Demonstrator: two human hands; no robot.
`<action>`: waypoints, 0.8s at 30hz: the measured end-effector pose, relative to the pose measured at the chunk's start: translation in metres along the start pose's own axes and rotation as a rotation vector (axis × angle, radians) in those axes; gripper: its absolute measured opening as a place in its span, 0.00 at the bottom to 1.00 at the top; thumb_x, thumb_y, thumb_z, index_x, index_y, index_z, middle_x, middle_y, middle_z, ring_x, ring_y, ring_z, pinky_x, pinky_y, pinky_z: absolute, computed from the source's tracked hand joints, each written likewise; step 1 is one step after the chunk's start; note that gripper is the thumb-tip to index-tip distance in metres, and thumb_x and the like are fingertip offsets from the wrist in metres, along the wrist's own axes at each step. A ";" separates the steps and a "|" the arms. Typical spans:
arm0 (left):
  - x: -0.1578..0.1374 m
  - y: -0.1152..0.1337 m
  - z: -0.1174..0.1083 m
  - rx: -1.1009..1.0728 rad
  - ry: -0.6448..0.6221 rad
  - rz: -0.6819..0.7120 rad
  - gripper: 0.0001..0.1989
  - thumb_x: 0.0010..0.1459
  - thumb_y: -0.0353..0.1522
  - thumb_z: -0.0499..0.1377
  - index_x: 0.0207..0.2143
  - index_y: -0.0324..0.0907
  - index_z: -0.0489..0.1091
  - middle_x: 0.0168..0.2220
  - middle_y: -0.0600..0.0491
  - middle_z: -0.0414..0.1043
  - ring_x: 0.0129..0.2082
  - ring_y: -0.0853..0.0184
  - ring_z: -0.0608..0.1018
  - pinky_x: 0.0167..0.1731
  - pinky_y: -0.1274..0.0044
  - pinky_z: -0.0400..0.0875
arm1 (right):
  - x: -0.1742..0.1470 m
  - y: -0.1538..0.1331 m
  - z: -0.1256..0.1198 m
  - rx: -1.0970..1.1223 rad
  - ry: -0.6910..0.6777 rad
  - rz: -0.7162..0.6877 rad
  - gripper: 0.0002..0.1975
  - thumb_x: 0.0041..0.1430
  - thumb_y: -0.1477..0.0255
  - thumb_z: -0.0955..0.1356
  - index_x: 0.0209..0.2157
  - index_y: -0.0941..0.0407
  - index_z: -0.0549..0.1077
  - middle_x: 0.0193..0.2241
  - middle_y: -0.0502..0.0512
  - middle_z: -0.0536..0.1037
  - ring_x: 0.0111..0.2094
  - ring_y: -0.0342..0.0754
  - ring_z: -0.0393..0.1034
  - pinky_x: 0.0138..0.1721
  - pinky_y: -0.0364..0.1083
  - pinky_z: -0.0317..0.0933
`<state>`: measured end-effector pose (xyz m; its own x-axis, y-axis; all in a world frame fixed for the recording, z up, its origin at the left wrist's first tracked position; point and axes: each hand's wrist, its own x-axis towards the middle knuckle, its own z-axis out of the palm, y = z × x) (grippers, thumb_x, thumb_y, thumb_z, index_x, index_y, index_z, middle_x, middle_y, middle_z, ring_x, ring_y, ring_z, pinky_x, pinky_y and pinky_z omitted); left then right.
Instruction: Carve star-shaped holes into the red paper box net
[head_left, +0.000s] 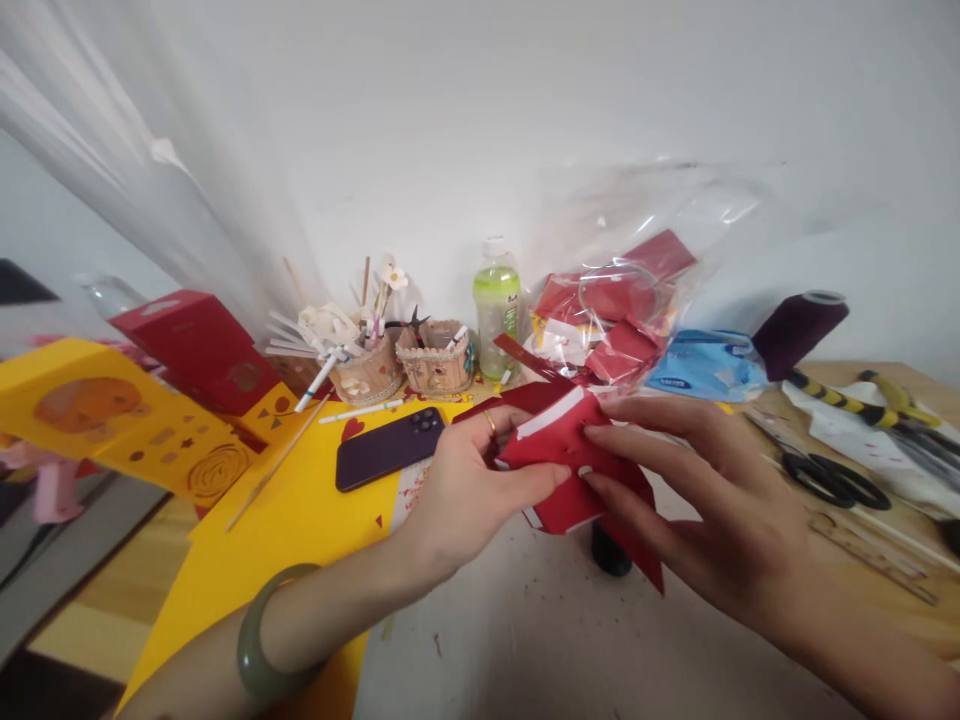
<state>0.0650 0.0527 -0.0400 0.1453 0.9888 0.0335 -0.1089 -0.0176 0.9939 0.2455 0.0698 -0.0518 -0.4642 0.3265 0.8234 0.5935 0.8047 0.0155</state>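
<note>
A folded piece of red card (551, 500) with white strips along its edges is up in front of me, over the pale work surface. My left hand (487, 475) grips it from the left, thumb on the near face and the other fingers behind. The fingertips of my right hand (697, 490) touch the card's right part, beside a small white spot. These right fingers are spread apart rather than wrapped round it. More red card (637, 540) hangs below and right of the piece. A black object (611, 550) shows partly beneath it.
Yellow card (300, 540) covers the left side, with a dark phone (390, 450) on it. Behind stand small wooden baskets (435, 360), a green-capped drink bottle (496, 310) and a clear bag of red scraps (615, 310). Scissors (832, 480) and a ruler (870, 560) lie right.
</note>
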 end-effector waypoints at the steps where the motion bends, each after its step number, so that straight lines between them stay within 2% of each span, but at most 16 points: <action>1: 0.000 0.001 -0.001 -0.004 -0.007 -0.008 0.11 0.44 0.31 0.66 0.31 0.38 0.71 0.28 0.55 0.73 0.27 0.72 0.73 0.30 0.80 0.68 | 0.001 0.001 -0.001 0.003 -0.006 -0.006 0.12 0.55 0.77 0.69 0.42 0.58 0.69 0.40 0.63 0.73 0.39 0.52 0.70 0.37 0.52 0.67; 5: 0.000 0.005 -0.002 0.041 -0.007 -0.043 0.11 0.44 0.31 0.65 0.32 0.39 0.73 0.29 0.54 0.74 0.26 0.70 0.73 0.29 0.78 0.69 | 0.006 0.001 -0.006 -0.038 -0.039 -0.044 0.11 0.55 0.75 0.69 0.42 0.56 0.69 0.37 0.59 0.75 0.38 0.51 0.70 0.37 0.52 0.67; 10: -0.001 0.011 -0.004 0.103 -0.020 -0.090 0.10 0.42 0.32 0.65 0.31 0.39 0.74 0.25 0.56 0.73 0.22 0.72 0.72 0.24 0.80 0.66 | 0.009 -0.002 -0.009 -0.094 -0.020 -0.093 0.13 0.53 0.76 0.71 0.42 0.55 0.69 0.34 0.57 0.76 0.36 0.49 0.70 0.36 0.50 0.67; 15: -0.002 0.012 -0.006 0.048 -0.091 -0.082 0.10 0.44 0.32 0.65 0.32 0.40 0.74 0.27 0.55 0.74 0.24 0.71 0.73 0.27 0.80 0.66 | 0.002 -0.004 -0.011 -0.089 -0.036 -0.110 0.16 0.52 0.78 0.71 0.44 0.56 0.70 0.33 0.55 0.78 0.34 0.48 0.72 0.35 0.47 0.68; 19: -0.002 0.012 -0.006 -0.002 -0.110 -0.115 0.07 0.43 0.30 0.64 0.29 0.39 0.74 0.26 0.56 0.73 0.24 0.73 0.72 0.27 0.80 0.66 | -0.005 -0.002 -0.015 -0.117 -0.070 -0.147 0.19 0.51 0.79 0.71 0.46 0.60 0.70 0.36 0.58 0.79 0.37 0.51 0.73 0.36 0.49 0.68; 24: -0.002 0.013 -0.004 -0.022 -0.113 -0.146 0.07 0.43 0.29 0.63 0.28 0.39 0.73 0.24 0.58 0.71 0.23 0.74 0.71 0.27 0.81 0.64 | -0.005 -0.001 -0.019 -0.155 -0.115 -0.244 0.18 0.52 0.79 0.69 0.46 0.65 0.70 0.35 0.63 0.79 0.38 0.55 0.73 0.36 0.52 0.69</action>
<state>0.0598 0.0511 -0.0277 0.2710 0.9575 -0.0985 -0.0999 0.1297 0.9865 0.2599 0.0579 -0.0447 -0.6712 0.1944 0.7153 0.5447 0.7839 0.2980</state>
